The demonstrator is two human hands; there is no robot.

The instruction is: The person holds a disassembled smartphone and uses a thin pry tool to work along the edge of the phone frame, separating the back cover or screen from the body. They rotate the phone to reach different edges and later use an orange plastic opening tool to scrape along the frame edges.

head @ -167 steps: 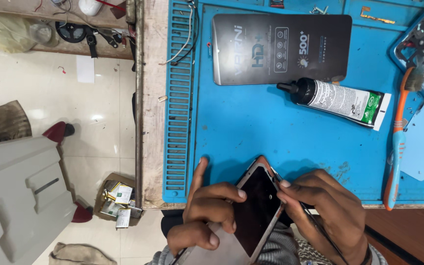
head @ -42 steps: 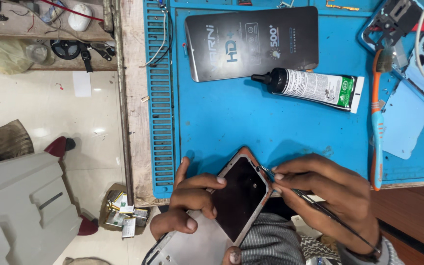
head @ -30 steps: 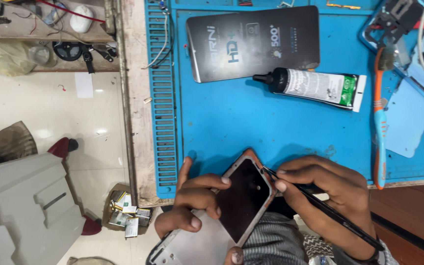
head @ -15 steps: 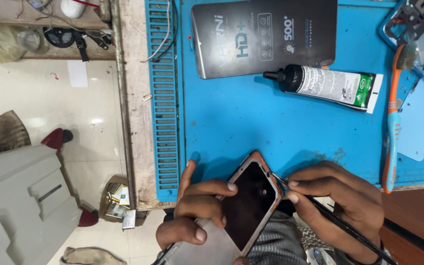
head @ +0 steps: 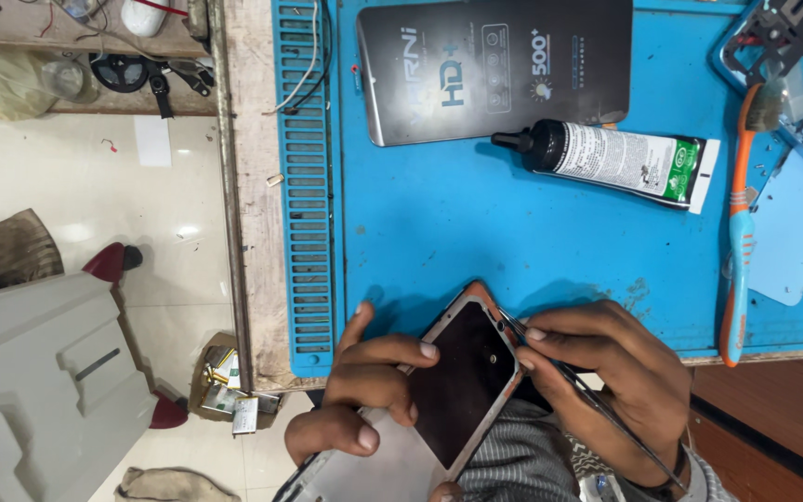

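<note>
My left hand [head: 364,386] grips a smartphone [head: 462,381] with a dark screen and an orange-edged frame, tilted over the near edge of the blue work mat [head: 476,223]. My right hand [head: 611,372] holds a thin black pointed tool [head: 597,400] with its tip against the phone's right edge near the top corner. A pale flat panel [head: 374,469] lies under the phone near my lap.
A dark flat package [head: 494,65] and a black-capped glue tube [head: 620,158] lie at the far side of the mat. An orange and blue toothbrush [head: 741,223] and a light blue phone back cover [head: 796,228] lie at the right. A grey stool [head: 34,381] stands on the floor at the left.
The phone and both hands keep their grip. The tool tip has stayed at the phone's right edge while the view shifted slightly.
</note>
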